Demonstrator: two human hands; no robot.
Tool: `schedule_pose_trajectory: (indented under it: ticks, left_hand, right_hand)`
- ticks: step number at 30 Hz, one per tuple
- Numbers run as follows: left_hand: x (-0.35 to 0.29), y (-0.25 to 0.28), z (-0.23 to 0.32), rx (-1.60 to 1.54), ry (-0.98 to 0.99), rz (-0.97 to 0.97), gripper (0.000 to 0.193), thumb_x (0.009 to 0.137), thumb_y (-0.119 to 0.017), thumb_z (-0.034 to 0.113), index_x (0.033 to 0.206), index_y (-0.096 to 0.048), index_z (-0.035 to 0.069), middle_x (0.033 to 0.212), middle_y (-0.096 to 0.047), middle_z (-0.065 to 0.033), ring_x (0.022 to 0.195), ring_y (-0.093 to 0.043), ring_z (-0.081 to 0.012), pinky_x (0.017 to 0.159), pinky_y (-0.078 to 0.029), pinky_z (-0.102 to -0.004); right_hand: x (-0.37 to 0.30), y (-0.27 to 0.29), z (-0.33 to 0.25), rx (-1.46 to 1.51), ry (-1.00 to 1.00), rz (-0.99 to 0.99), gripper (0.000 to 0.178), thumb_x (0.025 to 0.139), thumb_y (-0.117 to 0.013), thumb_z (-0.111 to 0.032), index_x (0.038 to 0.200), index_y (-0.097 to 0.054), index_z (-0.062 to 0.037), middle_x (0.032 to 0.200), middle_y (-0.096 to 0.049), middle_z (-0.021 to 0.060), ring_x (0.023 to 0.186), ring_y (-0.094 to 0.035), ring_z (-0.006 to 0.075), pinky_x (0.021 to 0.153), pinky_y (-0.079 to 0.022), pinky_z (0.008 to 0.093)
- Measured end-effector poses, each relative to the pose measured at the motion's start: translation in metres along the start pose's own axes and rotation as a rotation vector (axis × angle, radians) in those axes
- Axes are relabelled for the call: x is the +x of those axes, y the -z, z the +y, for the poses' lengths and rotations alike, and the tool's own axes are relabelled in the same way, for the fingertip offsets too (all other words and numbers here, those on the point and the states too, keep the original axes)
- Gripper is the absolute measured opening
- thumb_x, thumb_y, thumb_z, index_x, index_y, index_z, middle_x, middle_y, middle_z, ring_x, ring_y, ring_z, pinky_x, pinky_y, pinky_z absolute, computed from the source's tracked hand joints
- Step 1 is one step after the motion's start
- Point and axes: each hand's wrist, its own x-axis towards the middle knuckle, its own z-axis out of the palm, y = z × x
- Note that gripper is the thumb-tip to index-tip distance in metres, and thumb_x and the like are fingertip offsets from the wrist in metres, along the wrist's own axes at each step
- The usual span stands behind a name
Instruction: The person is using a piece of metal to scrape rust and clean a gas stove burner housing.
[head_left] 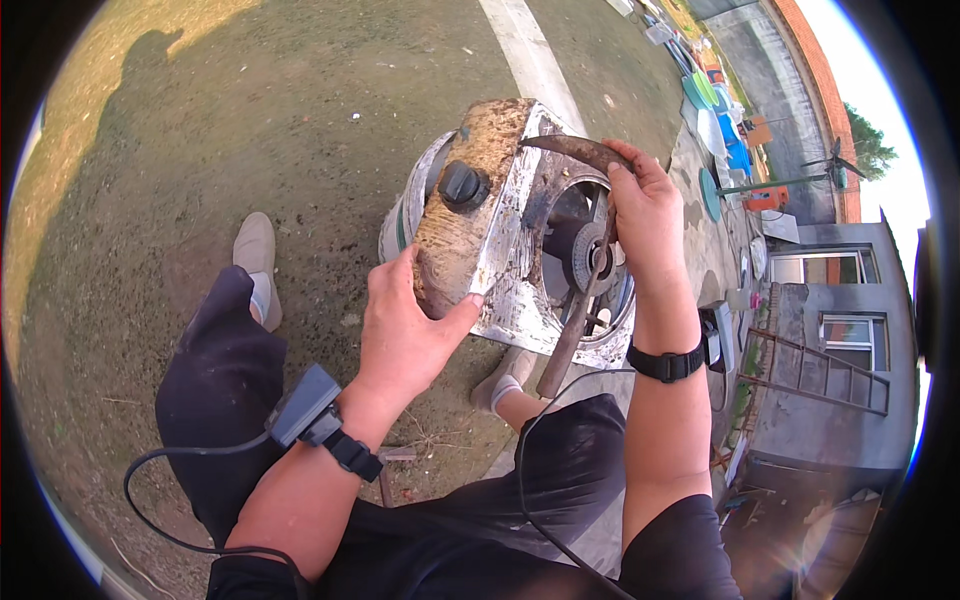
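Note:
A rusty, peeling single-burner gas stove (510, 290) stands tilted on a white bucket (393, 228) between my legs. Its brown front panel (480, 145) carries a black knob (461, 186) and faces left; the burner (577, 252) sits in a round opening to the right. My left hand (405, 325) grips the panel's near end, thumb on the white edge. In my right hand (645, 205) is a rusty sickle (580, 150), pinched near the base of its curved blade. The blade tip is at the stove's far edge, and the sickle's handle hangs down across the burner opening.
Dirt ground surrounds my feet, with a pale concrete strip (535, 60) ahead. At the right are basins and a blue container (735, 150), a pedestal fan (835, 165), a metal ladder (820, 372) and a grey building. Cables run from devices on both wrists.

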Motion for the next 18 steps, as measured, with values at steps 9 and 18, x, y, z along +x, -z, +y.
schedule_pose_trajectory:
  ticks: [9, 18]
  left_hand:
    - [0.001, 0.0, 0.001, 0.023, 0.001, -0.015, 0.089, 0.087, -0.085, 0.038, 0.153, -0.045, -0.006, 0.142, -0.052, -0.0262, 0.132, -0.057, -0.0386, 0.113, -0.047, -0.0444]
    - [0.001, 0.001, 0.002, 0.014, 0.009, -0.027, 0.089, 0.087, -0.085, 0.037, 0.154, -0.044, -0.006, 0.142, -0.052, -0.0252, 0.132, -0.058, -0.0379, 0.112, -0.048, -0.0444]
  right_hand:
    - [0.033, -0.009, 0.001, -0.071, -0.042, 0.026, 0.032, 0.1, -0.061, -0.013, 0.127, -0.075, -0.0038, 0.071, -0.064, -0.0016, 0.052, -0.052, 0.0065, 0.051, -0.043, 0.0282]
    - [0.043, -0.004, -0.012, -0.095, -0.11, 0.034, 0.033, 0.097, -0.061, -0.013, 0.124, -0.078, -0.0042, 0.083, -0.071, 0.0009, 0.067, -0.059, 0.0071, 0.065, -0.049, 0.0266]
